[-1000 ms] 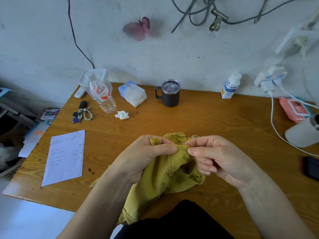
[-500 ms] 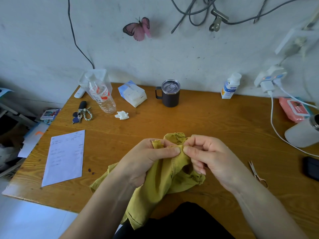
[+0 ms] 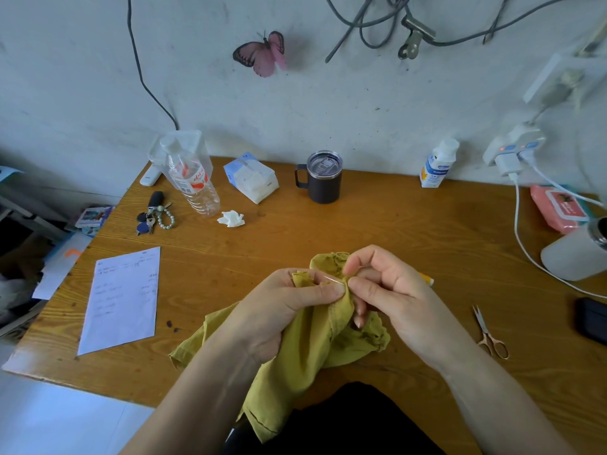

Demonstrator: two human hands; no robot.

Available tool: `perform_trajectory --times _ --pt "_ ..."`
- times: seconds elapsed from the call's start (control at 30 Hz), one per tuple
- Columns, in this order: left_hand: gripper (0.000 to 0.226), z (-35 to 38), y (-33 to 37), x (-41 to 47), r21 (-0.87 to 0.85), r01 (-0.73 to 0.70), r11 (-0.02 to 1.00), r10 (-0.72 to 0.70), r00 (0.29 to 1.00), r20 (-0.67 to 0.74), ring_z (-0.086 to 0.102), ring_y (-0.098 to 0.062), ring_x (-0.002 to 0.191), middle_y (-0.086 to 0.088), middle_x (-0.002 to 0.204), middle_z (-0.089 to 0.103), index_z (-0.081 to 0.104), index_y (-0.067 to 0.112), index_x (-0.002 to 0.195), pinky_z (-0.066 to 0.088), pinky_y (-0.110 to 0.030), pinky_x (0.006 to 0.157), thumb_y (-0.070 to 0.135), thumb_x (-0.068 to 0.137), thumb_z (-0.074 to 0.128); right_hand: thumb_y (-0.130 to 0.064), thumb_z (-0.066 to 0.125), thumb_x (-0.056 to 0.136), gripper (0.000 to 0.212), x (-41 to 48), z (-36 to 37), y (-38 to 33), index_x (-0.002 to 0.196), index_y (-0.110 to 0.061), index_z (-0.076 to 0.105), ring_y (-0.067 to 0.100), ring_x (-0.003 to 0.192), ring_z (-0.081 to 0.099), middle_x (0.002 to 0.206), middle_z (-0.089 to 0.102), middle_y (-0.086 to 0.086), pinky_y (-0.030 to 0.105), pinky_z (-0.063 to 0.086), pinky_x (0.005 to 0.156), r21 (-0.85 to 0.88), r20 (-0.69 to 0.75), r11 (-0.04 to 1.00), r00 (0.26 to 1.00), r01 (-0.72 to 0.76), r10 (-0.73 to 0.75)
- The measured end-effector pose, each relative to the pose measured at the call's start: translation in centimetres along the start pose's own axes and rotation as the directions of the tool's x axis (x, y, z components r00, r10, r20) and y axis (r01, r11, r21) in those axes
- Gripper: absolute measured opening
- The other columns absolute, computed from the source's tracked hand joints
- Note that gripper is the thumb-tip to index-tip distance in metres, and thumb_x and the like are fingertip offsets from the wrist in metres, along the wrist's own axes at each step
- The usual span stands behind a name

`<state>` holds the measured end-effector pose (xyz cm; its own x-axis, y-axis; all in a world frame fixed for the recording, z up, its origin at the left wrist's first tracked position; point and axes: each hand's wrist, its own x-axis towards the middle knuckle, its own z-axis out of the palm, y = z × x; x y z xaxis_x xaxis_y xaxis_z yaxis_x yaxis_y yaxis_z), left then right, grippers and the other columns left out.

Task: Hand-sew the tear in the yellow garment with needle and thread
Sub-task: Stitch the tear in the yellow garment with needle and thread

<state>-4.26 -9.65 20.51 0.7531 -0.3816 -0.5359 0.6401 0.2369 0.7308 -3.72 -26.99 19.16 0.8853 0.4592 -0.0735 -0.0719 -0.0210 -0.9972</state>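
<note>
Two hands met over the near middle of a wooden table (image 3: 377, 224).

Left hand (image 3: 282, 310): fingers curled round a bunched fold of the yellow garment (image 3: 305, 353), thumb pressed along the fold.
Right hand (image 3: 394, 297): thumb and forefinger pinched a needle (image 3: 333, 280), which lay across the fold just beside the left thumb.
Thread: too fine to make out.
Garment: crumpled, partly on the table, its lower part hanging over the front edge toward the person's lap.

Table, left: one printed sheet (image 3: 123, 297); keys (image 3: 152, 218) with a bead loop; clear bottle (image 3: 193, 182); white remote (image 3: 150, 175) at the back corner.
Table, middle back: opened tissue pack (image 3: 251, 180); crumpled tissue (image 3: 231, 219) near the bottle; dark lidded mug (image 3: 323, 177), upright.
Table, right: small white bottle (image 3: 438, 164) against the wall; pink wipes pack (image 3: 558, 208); white container (image 3: 574, 254) and a dark flat object (image 3: 591, 320) at the edge of view; small scissors (image 3: 489, 336) lying flat near the right forearm, apart from the garment; white cable (image 3: 519, 231) trailing from a power strip (image 3: 512, 147).

Wall (image 3: 65, 77): pale, scuffed plaster; one pink butterfly (image 3: 261, 55); dark cables looped above, with a metal clip (image 3: 414, 37) among them.
Floor, left: pale, with loose papers and clutter beside the table.
</note>
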Motion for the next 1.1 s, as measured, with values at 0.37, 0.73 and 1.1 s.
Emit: perform_trajectory --times 0.37,0.73,1.1 --pt "0.008 -0.4 0.4 0.1 0.091 -0.03 0.995 0.042 0.99 -0.133 0.07 -0.02 0.063 -0.009 0.068 0.072 0.075 0.012 0.067 0.056 -0.027 0.058 0.017 0.06 0.075 -0.035 0.057 0.083 0.026 0.4 1.2 -0.2 0.095 -0.015 0.07 0.005 0.074 0.054 0.095 0.055 -0.003 0.013 0.045 0.067 -0.655 -0.177 0.735 0.909 0.177 -0.377" --pt "0.006 0.0 0.4 0.1 0.176 -0.047 0.983 0.087 0.969 -0.23 0.071 -0.023 0.069 -0.013 0.075 0.074 0.077 0.012 0.071 0.056 -0.03 0.064 0.012 0.075 0.073 -0.021 0.065 0.084 0.016 0.8 1.7 1.0 0.082 -0.007 0.071 0.004 0.08 0.054 0.091 0.058 0.004 0.013 0.045 0.068 -0.683 -0.239 0.672 0.781 0.287 -0.576" --pt "0.018 1.7 0.4 0.4 0.286 -0.108 0.952 0.196 0.933 -0.301 0.07 -0.016 0.06 -0.007 0.066 0.073 0.075 0.016 0.062 0.054 -0.02 0.055 0.013 0.079 0.072 -0.009 0.052 0.09 0.018 1.4 2.8 2.9 0.082 -0.001 0.065 0.018 0.082 0.058 0.09 0.059 0.004 0.033 0.052 0.069 -0.704 -0.314 0.63 0.653 0.328 -0.69"
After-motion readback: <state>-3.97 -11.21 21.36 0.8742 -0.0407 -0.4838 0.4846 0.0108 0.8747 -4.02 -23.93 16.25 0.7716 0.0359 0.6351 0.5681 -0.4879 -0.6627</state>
